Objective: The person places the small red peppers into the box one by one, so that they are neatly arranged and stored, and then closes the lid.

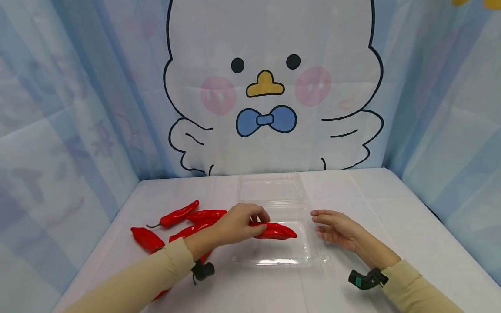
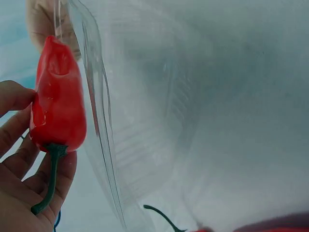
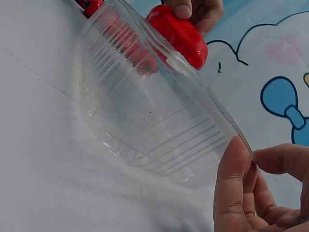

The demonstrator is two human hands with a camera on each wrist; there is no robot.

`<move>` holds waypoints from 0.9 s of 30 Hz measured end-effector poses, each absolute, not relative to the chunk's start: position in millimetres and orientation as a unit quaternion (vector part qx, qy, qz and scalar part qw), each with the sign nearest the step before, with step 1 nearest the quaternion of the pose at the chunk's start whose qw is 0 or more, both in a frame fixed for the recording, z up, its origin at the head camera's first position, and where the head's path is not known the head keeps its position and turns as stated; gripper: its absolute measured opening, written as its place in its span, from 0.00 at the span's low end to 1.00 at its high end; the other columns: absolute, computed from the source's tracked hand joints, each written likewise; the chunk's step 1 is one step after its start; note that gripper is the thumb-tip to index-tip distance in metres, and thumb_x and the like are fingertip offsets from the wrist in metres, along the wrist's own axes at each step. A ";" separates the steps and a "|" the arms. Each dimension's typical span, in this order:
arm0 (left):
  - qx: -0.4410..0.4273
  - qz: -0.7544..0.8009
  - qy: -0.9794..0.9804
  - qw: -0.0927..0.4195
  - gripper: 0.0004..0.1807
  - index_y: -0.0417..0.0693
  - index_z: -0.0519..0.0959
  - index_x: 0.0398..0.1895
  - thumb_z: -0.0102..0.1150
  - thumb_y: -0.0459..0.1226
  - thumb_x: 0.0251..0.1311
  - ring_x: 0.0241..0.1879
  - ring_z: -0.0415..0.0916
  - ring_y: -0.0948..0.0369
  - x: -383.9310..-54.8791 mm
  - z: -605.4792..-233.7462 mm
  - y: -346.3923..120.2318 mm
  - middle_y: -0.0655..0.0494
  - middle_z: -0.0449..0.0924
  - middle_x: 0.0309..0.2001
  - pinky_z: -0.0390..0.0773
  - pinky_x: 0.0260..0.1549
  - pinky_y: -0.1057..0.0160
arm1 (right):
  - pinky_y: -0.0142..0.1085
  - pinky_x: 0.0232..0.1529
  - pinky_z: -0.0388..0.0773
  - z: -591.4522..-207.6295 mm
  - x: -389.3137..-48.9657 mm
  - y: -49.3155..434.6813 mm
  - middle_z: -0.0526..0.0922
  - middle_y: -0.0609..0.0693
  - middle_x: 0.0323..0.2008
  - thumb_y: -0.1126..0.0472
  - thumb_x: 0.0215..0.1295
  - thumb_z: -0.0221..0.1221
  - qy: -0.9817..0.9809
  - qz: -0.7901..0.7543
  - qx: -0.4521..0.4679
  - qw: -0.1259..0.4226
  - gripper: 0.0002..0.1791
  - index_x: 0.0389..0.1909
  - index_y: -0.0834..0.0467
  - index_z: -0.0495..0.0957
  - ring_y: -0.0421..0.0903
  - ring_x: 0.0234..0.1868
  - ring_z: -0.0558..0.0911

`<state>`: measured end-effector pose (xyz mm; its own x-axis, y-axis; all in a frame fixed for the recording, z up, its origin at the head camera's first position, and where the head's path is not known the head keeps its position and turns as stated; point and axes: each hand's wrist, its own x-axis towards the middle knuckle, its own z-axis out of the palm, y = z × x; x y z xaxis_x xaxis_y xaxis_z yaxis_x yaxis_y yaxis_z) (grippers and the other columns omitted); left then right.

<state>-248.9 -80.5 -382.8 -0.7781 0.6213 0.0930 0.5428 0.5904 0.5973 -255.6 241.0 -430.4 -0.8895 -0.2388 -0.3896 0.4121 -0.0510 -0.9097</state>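
A red chili pepper with a green stem is held by my left hand, its fingers and thumb gripping the stem end. The pepper is above the base of a clear plastic container, tip pointing right. The container's lid lies folded back at the far side. At the container's right edge, my right hand pinches the thin rim between thumb and finger, as the right wrist view shows.
Several more red chili peppers lie on the white table to the left, some partly hidden under the left forearm. A patterned curtain hangs behind the table and along both sides.
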 end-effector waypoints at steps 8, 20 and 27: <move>0.304 0.313 0.894 0.100 0.14 0.52 0.86 0.51 0.70 0.41 0.64 0.37 0.78 0.67 -246.6 -391.3 -67.6 0.66 0.84 0.38 0.81 0.36 0.72 | 0.32 0.44 0.86 -431.6 -255.7 241.8 0.78 0.49 0.50 0.57 0.75 0.59 0.653 -0.720 0.064 0.225 0.23 0.65 0.63 0.69 0.42 0.41 0.80; 0.305 0.338 0.878 0.145 0.13 0.50 0.84 0.51 0.70 0.38 0.64 0.36 0.79 0.68 -242.4 -398.7 -50.9 0.63 0.85 0.41 0.81 0.38 0.74 | 0.32 0.44 0.86 -429.2 -255.8 239.0 0.79 0.49 0.48 0.58 0.75 0.59 0.651 -0.722 0.067 0.226 0.22 0.64 0.62 0.70 0.42 0.40 0.81; 0.307 0.327 0.881 0.151 0.11 0.49 0.83 0.49 0.68 0.36 0.65 0.34 0.78 0.68 -241.4 -404.0 -44.7 0.64 0.84 0.39 0.80 0.39 0.74 | 0.32 0.44 0.86 -429.8 -256.0 238.8 0.78 0.48 0.48 0.57 0.76 0.58 0.650 -0.722 0.062 0.230 0.21 0.63 0.61 0.70 0.42 0.40 0.80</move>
